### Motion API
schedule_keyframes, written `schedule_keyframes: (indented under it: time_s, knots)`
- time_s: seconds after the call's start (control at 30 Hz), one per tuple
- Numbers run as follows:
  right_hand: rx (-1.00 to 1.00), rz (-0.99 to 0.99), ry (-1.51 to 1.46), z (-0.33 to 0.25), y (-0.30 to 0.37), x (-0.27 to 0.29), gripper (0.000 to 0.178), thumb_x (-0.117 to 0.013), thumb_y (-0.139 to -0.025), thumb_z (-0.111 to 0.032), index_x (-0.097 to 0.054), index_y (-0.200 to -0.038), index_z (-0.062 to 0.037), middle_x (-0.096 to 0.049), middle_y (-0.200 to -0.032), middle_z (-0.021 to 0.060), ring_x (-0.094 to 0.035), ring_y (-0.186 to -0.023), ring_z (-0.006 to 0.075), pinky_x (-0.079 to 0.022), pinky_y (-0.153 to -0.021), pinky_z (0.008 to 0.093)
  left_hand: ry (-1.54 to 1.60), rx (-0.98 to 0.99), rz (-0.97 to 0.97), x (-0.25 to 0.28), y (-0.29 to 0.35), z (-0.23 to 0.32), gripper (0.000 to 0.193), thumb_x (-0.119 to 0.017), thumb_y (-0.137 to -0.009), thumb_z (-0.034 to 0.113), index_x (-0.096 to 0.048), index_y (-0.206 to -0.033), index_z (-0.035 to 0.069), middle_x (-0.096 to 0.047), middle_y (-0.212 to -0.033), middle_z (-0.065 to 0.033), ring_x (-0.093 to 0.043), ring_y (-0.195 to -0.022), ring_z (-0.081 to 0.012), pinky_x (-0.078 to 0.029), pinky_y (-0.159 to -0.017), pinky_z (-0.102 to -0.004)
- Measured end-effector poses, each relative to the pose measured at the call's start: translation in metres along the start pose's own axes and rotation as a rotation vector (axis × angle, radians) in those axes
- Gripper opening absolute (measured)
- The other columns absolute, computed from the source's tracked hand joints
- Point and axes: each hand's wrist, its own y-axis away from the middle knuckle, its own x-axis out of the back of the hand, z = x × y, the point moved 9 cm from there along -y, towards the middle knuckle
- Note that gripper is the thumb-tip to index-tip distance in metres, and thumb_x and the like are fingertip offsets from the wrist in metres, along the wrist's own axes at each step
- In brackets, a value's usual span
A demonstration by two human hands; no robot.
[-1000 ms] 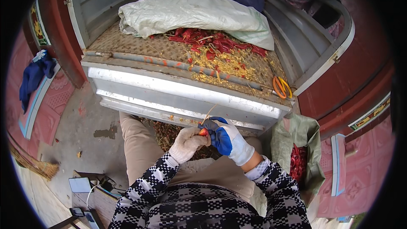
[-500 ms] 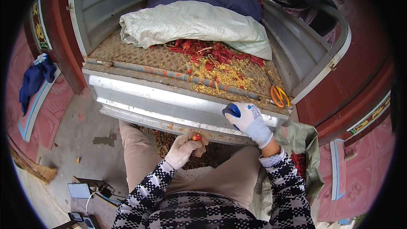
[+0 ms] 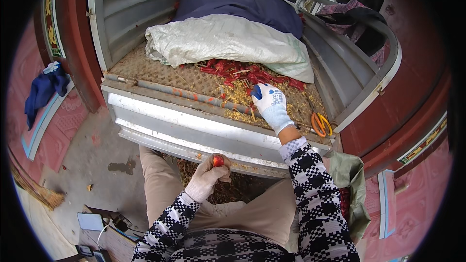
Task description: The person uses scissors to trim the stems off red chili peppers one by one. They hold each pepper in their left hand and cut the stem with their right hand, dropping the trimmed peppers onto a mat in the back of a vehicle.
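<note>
My left hand [image 3: 209,177], in a dirty white knit glove, is closed around a red chili pepper [image 3: 218,160] above my lap; its red end sticks up out of the fist. My right hand [image 3: 270,102], in a white glove with a blue palm, reaches over the tailgate to the near edge of the red chili peppers [image 3: 228,70]. Its fingers are curled down, and the glove hides whatever lies between them. Yellow seeds [image 3: 238,94] are scattered over the cargo bed around it. Orange-handled scissors [image 3: 320,123] lie to its right.
A white woven sack [image 3: 228,39] and a dark blue cloth [image 3: 238,2] cover the heap behind. The metal tailgate [image 3: 194,123] stands before my knees. A green sack [image 3: 352,174] is beside my right leg. A broom [image 3: 41,187] and a small table [image 3: 109,237] are at left.
My right hand has moved forward from the tailgate edge to the peppers and seeds. My left hand stays over my lap, with more of the red pepper showing. The view has shifted slightly.
</note>
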Motion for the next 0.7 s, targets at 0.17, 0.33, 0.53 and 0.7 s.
schedule_keyframes:
  time_s: [0.17, 0.33, 0.53, 0.7]
  knots:
    - [0.505, -0.033, -0.133, -0.032, 0.073, 0.057, 0.029, -0.07, -0.076, -0.02, -0.065, -0.102, -0.007, -0.064, -0.091, 0.0137, -0.063, -0.084, 0.0337, -0.05, -0.075, 0.0428, -0.018, -0.166, -0.008, 0.002, -0.005, 0.011, 0.019, -0.05, -0.092, 0.01, -0.056, -0.106, -0.001, -0.058, -0.089, -0.0062, -0.057, -0.082, -0.0142, -0.05, -0.082, -0.0298]
    - [0.834, -0.195, -0.134, -0.072, 0.148, 0.061, 0.035, -0.069, -0.073, -0.02, -0.063, -0.106, -0.0103, -0.061, -0.095, 0.009, -0.062, -0.086, 0.0289, -0.049, -0.076, 0.0402, -0.267, -0.288, -0.016, -0.017, -0.004, 0.035, 0.036, -0.046, -0.095, 0.009, -0.049, -0.128, -0.005, -0.062, -0.114, -0.0126, -0.059, -0.106, -0.0195, -0.044, -0.097, -0.031]
    - [0.901, -0.181, -0.109, -0.092, 0.169, 0.05, 0.037, -0.068, -0.075, -0.021, -0.062, -0.111, -0.0109, -0.061, -0.102, 0.0067, -0.061, -0.093, 0.0248, -0.048, -0.079, 0.0382, -0.304, -0.083, -0.183, -0.034, 0.001, 0.009, 0.052, -0.052, -0.094, 0.012, -0.036, -0.14, -0.005, -0.058, -0.112, -0.0095, -0.056, -0.102, -0.0156, -0.048, -0.092, -0.0301]
    - [0.68, -0.057, -0.284, -0.084, 0.168, 0.055, 0.041, -0.074, -0.07, -0.016, -0.064, -0.109, -0.006, -0.064, -0.101, 0.0113, -0.062, -0.088, 0.0312, -0.05, -0.078, 0.0404, -0.202, -0.009, -0.222, -0.032, 0.001, 0.003, 0.045, -0.051, -0.094, 0.01, -0.041, -0.135, -0.005, -0.058, -0.108, -0.0095, -0.058, -0.099, -0.016, -0.049, -0.092, -0.0322]
